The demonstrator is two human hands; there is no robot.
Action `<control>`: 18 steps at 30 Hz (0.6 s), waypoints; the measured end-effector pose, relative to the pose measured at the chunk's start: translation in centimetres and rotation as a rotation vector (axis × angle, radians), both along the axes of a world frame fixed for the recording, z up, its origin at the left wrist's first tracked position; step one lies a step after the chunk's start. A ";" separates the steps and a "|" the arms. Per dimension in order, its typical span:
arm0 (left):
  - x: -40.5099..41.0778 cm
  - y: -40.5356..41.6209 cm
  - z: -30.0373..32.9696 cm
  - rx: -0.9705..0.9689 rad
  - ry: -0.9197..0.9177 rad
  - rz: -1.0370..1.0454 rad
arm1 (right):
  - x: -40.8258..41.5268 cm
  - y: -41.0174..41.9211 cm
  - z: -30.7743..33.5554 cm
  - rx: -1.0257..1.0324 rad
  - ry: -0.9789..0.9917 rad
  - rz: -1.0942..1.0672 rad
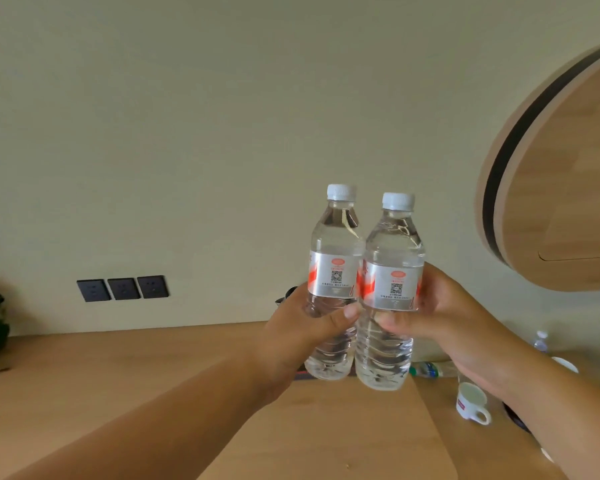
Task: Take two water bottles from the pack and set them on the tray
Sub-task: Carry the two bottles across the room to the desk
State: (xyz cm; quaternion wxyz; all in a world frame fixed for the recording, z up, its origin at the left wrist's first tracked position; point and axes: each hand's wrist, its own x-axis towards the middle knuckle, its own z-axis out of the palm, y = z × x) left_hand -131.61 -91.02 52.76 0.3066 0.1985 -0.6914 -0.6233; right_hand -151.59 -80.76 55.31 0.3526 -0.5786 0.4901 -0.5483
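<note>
L hand wrapped round left bottle, R hand round right bottle; both upright, long axis vertical, white caps up, sides touching, held above the wooden counter. Both sealed, full of clear water. White mug on counter at right, upright; can't tell contents.

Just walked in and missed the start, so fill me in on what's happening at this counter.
A person is holding up two water bottles side by side above a wooden counter. The left hand grips the left bottle, and the right hand grips the right bottle. Both are upright, capped and full, nearly touching. No tray is clearly visible; a white mug sits on the counter to the right.
</note>
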 end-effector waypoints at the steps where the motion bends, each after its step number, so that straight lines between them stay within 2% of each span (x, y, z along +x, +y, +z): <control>1: -0.4 -1.4 -0.2 -0.006 -0.012 0.003 | -0.4 -1.2 -0.2 0.008 0.010 -0.002; 6: -2.5 -8.4 -1.6 -0.054 -0.143 -0.029 | -2.5 -7.1 -1.5 0.087 0.039 0.051; 10: -4.3 -13.3 -3.5 -0.086 -0.186 -0.089 | -3.7 -10.5 -3.7 0.147 -0.014 -0.074; 14: -6.5 -16.5 -7.7 -0.110 -0.210 -0.085 | -4.4 -13.3 -6.5 0.231 0.060 -0.151; 18: -7.7 -18.0 -12.6 -0.046 -0.303 -0.043 | -5.4 -14.7 -10.2 0.367 0.068 -0.172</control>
